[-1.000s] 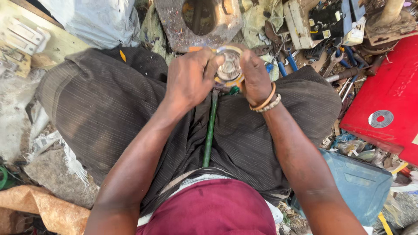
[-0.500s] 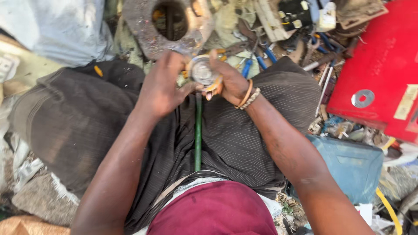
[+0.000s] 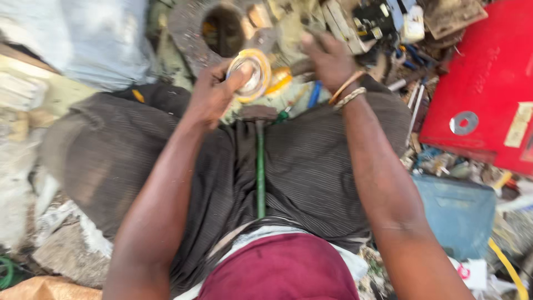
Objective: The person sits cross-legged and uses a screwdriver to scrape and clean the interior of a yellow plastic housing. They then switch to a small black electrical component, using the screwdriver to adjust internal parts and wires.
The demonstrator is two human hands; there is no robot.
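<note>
Both hands are up near the top middle of the frame. Our left hand point(image 3: 214, 94) is wrapped around a round metal part with a yellow rim point(image 3: 251, 73), fingers curled behind it and the thumb over the front edge, so that one is clearly gripping. Our right hand point(image 3: 327, 58) sits just to the right of it, closed over something dark and blurry; we can't tell what it holds, only that the fingers are curled shut. There are bangles on that wrist point(image 3: 347, 91).

The round part hangs above our knees, open face tilted toward us, apart from the right hand. Just below it a hammer point(image 3: 259, 161) lies between our legs on the dark striped trousers point(image 3: 311, 172), head near the part and green handle running down toward the belly.

If we're working on the part like this, our take is to keep the left thumb off the open face and hold it by the rim, steady over the lap so nothing small drops into the junk. Bring the right hand square to the face, not at an angle.

Further out: a rusty plate with a big round hole point(image 3: 222, 30) at top centre, a red metal panel with a washer on it point(image 3: 488, 83) at upper right, a blue box point(image 3: 455, 211) at lower right, and pale sacking point(image 3: 83, 39) at upper left.
</note>
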